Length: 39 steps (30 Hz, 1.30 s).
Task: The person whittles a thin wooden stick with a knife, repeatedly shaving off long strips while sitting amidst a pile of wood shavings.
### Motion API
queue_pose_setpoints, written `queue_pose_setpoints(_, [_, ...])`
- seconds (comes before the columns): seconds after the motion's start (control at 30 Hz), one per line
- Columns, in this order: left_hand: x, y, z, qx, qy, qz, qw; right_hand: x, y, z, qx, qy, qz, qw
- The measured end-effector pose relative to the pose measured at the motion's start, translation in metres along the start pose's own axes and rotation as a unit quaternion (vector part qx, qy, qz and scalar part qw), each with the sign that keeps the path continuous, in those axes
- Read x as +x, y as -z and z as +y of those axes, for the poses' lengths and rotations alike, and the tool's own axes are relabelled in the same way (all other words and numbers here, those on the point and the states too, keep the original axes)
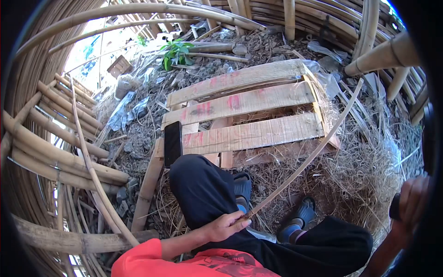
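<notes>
- Bamboo strip (300, 170): already one long, thin piece, so the splitting looks done, imo. Can't tell how much shaping is left; no finished end use shows.
- Left hand (227, 226) has its near end pinched between thumb and fingers, over the dark trousers (203, 191).
- Right hand (413, 201), way off at the edge, is curled round a dark object (395, 206). Too cut off to say what.
- From the lap, the strip slants up past the slatted tabletop's (258, 134) right corner.
- Phone (173, 144) is at the tabletop's left end, dry straw (355, 184) lies around its right side.
</notes>
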State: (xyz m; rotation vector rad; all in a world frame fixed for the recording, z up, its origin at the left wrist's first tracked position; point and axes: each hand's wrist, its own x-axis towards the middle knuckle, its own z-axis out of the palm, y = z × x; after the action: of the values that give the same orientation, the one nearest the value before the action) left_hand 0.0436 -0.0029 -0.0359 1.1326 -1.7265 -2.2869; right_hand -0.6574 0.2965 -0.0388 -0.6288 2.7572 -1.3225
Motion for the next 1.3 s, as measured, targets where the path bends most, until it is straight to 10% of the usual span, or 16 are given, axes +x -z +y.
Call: queue_pose_setpoints(1.3, [0.004, 0.024, 0.011, -0.103, 0.046, -0.035, 0.993, -0.147, -0.023, -0.045, 0.019, -0.105, 0.038, 0.994])
